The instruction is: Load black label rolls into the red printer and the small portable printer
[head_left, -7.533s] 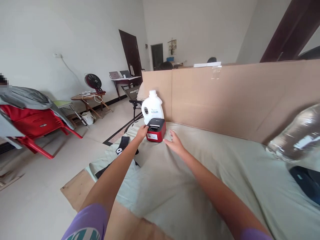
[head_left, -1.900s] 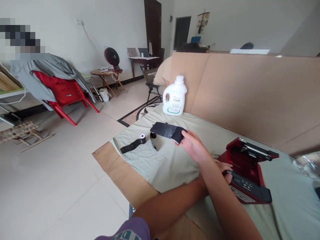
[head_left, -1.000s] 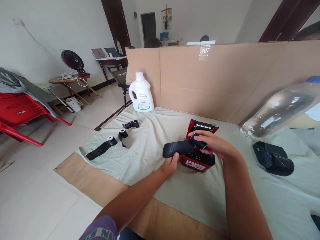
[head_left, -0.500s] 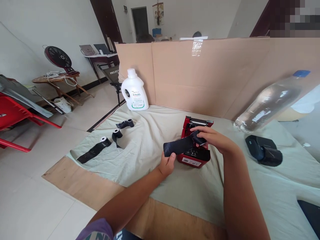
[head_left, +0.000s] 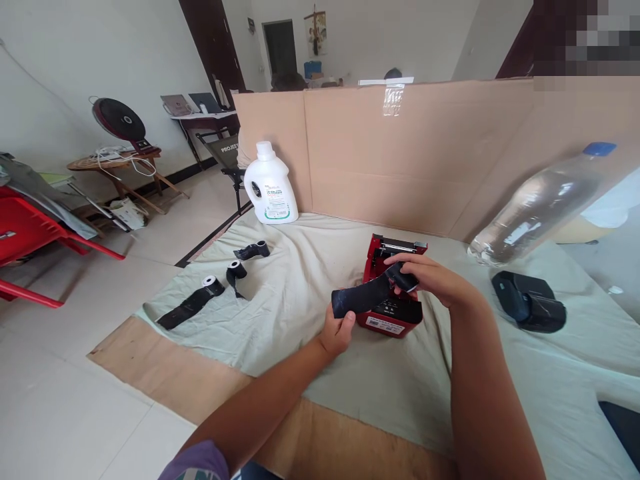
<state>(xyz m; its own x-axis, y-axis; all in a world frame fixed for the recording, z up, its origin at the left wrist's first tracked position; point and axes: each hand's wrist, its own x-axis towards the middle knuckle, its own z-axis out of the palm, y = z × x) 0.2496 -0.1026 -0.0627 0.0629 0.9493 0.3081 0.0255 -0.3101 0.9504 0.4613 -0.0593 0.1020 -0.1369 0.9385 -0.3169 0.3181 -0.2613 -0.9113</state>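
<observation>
A black paper roll (head_left: pixel 403 276) is in my right hand (head_left: pixel 427 273), the fingers curled over it. Its unwound black strip (head_left: pixel 363 297) stretches left to my left hand (head_left: pixel 338 332), which pinches the loose end between thumb and fingers. Right behind and below the strip stands a small red and black printer (head_left: pixel 390 325) with its top open. The roll is held over the opening, and the hand and strip hide part of the inside. Whether the roll touches the printer I cannot tell.
Several partly unwound black rolls (head_left: pixel 214 287) lie on the pale cloth (head_left: pixel 300 280) to the left. A white detergent jug (head_left: pixel 271 187) stands behind them, before a cardboard screen (head_left: pixel 400 153). To the right are a black device (head_left: pixel 530 303) and a large clear bottle (head_left: pixel 540 200), leaning.
Both hands keep their hold on the roll and its strip. The roll has turned slightly in my right hand; the strip sits a little further right. The view has shifted slightly.
</observation>
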